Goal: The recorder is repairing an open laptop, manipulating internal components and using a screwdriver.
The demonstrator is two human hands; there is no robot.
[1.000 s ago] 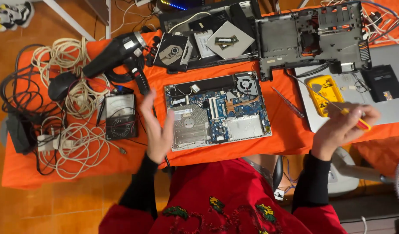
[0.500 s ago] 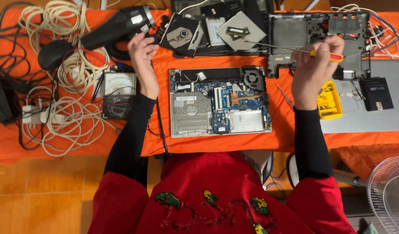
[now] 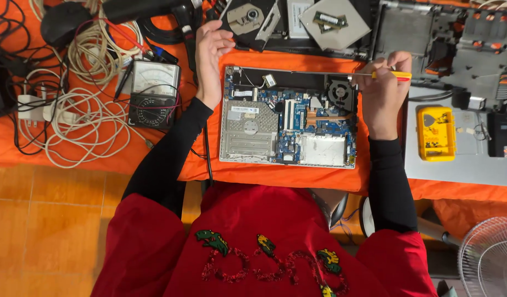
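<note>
Your right hand (image 3: 381, 93) is closed around a screwdriver (image 3: 390, 75) with a yellow and red handle, its thin shaft pointing toward nine o'clock over the top edge of the open laptop base (image 3: 289, 124). The tip sits just above the round fan (image 3: 339, 91) at the base's one o'clock corner; you cannot tell whether it touches. Your left hand (image 3: 210, 60) rests at the base's ten o'clock corner with fingers loosely curled and apart, holding nothing, its palm edge on the orange cloth (image 3: 253, 173). The base lies flat in the middle of the cloth, right in front of you. At nine o'clock from it sits a meter (image 3: 153, 93) among white cables (image 3: 77, 121). At three o'clock, well apart, a yellow tray (image 3: 436, 133) lies on a grey panel (image 3: 462, 168).
</note>
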